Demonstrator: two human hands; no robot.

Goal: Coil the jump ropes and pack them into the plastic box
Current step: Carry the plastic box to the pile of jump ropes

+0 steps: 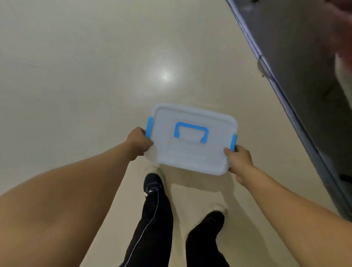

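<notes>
I hold a translucent white plastic box (192, 153) out in front of me above the floor, its lid on. The lid has a blue handle (190, 131) lying flat and blue clips at both short sides. My left hand (140, 142) grips the box's left end beside one blue clip. My right hand (238, 160) grips the near right corner below the other clip. No jump rope is in view; what is inside the box cannot be made out.
Below is a glossy beige floor (76, 77) with a light glare. My legs in black trousers and black shoes (152, 183) stand under the box. A dark grey table or panel (302, 75) runs along the right, with blurred reddish shapes on it.
</notes>
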